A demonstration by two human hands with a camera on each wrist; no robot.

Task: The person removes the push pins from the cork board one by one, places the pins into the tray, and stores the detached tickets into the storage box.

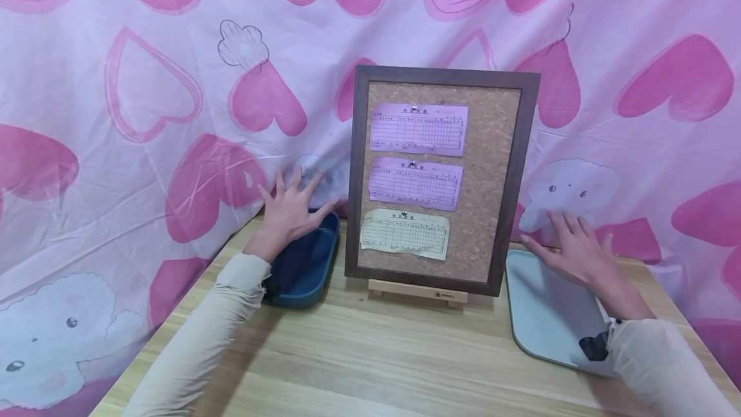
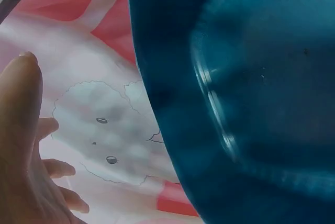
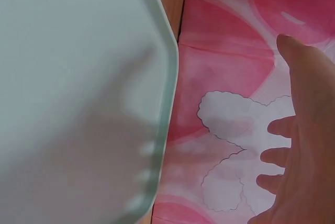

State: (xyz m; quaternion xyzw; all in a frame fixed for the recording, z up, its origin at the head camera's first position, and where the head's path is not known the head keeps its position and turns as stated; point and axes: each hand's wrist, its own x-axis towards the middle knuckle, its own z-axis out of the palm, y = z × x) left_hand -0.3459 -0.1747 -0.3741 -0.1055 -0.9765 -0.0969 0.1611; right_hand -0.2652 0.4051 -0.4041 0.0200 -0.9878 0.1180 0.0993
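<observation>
My left hand (image 1: 288, 212), fingers spread, hovers over the dark blue bin (image 1: 309, 275) left of the board; nothing is in it. In the left wrist view the bin's wall (image 2: 162, 93) fills the right side, and the fingers (image 2: 60, 168) stretch out beside it. My right hand (image 1: 579, 253) is held above the pale green tray (image 1: 550, 314), also spread and holding nothing. The right wrist view has the tray's rim (image 3: 170, 93) on the left and the hand (image 3: 314, 124) apart from it on the right.
Between the hands a framed cork board (image 1: 486, 192) leans on a small wooden easel (image 1: 417, 291). Pinned to it are an upper purple slip (image 1: 418, 130), a lower purple slip (image 1: 415, 185) and a yellow-green slip (image 1: 404, 235). A heart-patterned cloth (image 1: 324, 37) hangs behind the wooden table (image 1: 370, 365).
</observation>
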